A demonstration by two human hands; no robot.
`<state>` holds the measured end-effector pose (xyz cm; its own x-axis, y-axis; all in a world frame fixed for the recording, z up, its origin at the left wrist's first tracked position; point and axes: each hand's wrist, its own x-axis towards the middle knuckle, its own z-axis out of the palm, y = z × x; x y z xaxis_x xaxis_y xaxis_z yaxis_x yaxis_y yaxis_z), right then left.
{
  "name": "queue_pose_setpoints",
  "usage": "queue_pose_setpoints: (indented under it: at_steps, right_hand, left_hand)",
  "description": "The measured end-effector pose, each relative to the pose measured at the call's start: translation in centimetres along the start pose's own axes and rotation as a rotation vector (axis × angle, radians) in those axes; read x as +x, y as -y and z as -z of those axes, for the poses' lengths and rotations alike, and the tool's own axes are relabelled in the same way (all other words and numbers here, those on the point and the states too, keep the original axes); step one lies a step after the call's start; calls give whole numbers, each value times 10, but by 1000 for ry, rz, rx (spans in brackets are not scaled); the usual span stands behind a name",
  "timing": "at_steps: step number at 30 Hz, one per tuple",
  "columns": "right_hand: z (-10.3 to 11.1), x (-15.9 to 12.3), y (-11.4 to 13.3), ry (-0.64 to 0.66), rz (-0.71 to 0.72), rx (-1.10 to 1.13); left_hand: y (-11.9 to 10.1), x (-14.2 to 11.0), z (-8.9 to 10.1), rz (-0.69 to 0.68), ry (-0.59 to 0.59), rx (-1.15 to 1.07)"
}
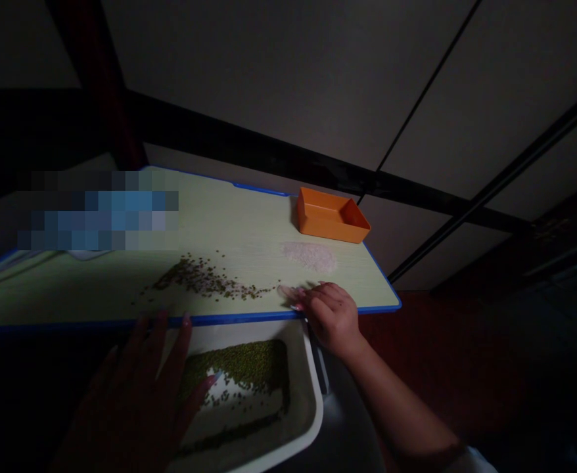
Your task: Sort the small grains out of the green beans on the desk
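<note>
My left hand [140, 381] is in shadow, its fingers spread, at the table's near edge and over the left part of a white tub [313, 414]. It holds nothing that I can see. The tub contains green beans [253, 361], probably mung beans. My right hand [332, 315] rests at the near edge with fingers curled together and tips on the tabletop; what they pinch, if anything, is too small to tell. Left of those fingertips lies a scattered pile of green beans mixed with white grains [204, 279]. Beyond them is a separate heap of white grains [311, 255], which look like rice.
An orange rectangular box [330, 225] stands at the far right of the pale, blue-edged table [249, 223]. A blurred-out bluish item [121, 213] is at the left, with a cable-like strip [17, 263] near it. Cabinet panels [288, 79] rise behind.
</note>
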<state>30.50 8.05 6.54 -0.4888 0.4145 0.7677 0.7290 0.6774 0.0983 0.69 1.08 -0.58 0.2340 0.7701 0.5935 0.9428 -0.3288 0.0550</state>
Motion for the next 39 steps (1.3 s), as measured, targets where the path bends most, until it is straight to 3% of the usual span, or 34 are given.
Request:
queue_pose_setpoints:
  at_steps: [4, 15, 27, 33, 39]
  right_hand:
    - [-2, -2, 3, 2, 7, 21]
    - [-3, 4, -22, 129, -170, -72]
    - [-11, 16, -15, 206, -174, 103]
    - [-1, 10, -11, 129, -106, 173]
    - [12, 7, -14, 54, -98, 120]
  left_hand:
    - [-1, 1, 0, 6, 3, -7]
    - [1, -1, -6, -36, -73, 41]
    - [1, -3, -5, -5, -55, 34]
    - [-3, -1, 2, 33, 18, -2]
    - [-5, 2, 4, 13, -4, 8]
